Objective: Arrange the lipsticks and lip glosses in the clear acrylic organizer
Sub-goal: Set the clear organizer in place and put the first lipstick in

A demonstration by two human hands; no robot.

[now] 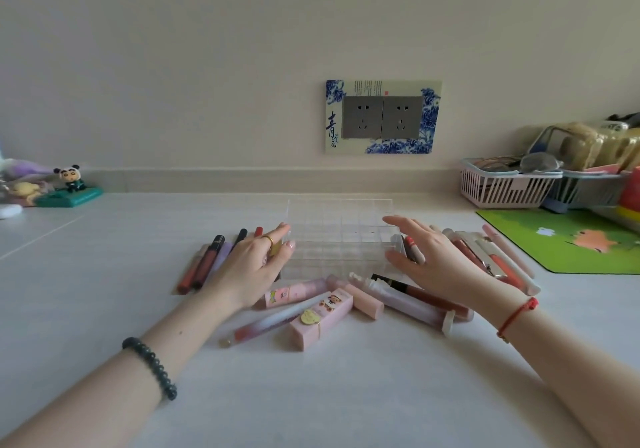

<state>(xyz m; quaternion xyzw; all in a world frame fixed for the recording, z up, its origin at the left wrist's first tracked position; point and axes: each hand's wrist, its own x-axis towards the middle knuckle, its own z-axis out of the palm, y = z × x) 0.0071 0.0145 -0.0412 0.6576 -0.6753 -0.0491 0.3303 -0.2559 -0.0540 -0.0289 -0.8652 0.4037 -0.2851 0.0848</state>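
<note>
A: Where's the camera sitting?
B: Single head-worn wide-angle, looking forward and slightly down over the white table [104, 309], close above both forearms, facing the wall outlets [382, 117]. No second view to overlap with.

Your arms are bare, with no sleeves showing. Your left hand [251, 267] wears a gold ring [268, 238] on one finger, and a dark green beaded bracelet [150, 366] circles that wrist. Your right hand [434, 257] has a red string bracelet [517, 316] at its wrist.
</note>
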